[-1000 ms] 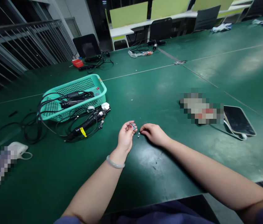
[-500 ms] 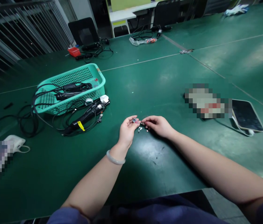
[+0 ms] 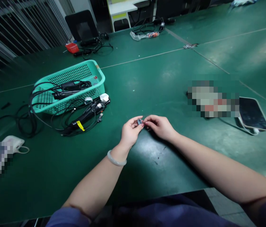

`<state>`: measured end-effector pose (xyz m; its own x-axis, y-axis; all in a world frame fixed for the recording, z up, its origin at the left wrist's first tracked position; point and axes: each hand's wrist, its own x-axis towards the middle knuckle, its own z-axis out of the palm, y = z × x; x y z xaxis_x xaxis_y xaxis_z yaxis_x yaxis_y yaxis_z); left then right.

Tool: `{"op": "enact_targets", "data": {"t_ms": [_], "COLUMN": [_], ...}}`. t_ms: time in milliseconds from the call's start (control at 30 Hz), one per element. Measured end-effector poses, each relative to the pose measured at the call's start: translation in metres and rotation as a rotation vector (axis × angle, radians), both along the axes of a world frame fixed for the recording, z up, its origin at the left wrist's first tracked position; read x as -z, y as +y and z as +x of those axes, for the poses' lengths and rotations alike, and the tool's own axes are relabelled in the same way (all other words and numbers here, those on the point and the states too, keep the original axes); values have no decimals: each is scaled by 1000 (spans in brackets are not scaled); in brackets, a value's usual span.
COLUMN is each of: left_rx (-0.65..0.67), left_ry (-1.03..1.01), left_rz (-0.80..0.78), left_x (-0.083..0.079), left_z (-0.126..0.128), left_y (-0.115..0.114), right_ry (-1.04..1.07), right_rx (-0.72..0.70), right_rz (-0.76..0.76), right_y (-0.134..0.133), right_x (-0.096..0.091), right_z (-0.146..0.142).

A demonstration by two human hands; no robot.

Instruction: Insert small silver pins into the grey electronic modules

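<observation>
My left hand [image 3: 130,131] pinches a small grey electronic part [image 3: 139,121] between thumb and fingers, just above the green table [image 3: 147,82]. My right hand [image 3: 159,126] meets it from the right, its fingertips closed and pressed against the same part. What else the right fingers may hold is too small to make out. A pale bangle [image 3: 116,159] sits on my left wrist.
A teal basket [image 3: 76,82] with black cables [image 3: 59,116] spilling out lies to the left. A white mask [image 3: 14,142] rests at the far left. A tablet [image 3: 253,117] lies at the right. Chairs and more cables stand at the table's far end.
My right hand lifted from the table and closed in on the part in my left hand. The small pieces seen on the table between the hands are no longer visible.
</observation>
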<state>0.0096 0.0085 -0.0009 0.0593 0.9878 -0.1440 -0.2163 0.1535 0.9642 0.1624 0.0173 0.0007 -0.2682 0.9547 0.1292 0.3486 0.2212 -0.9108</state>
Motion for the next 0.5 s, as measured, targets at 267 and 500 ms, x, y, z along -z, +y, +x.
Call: {"op": "enact_targets", "data": {"t_ms": [267,500], "left_rx": [20,66], "left_ry": [-16,-39], "left_rz": [-34,-17], "left_x": [1,2], "left_z": [-2,-1], "left_y": [1,-1], "right_ry": [-61,-115], "right_rx": [22,39], "right_rz": [262,339], "right_y": [2,0], "right_x": [-2,-6], "right_z": [4,4]}}
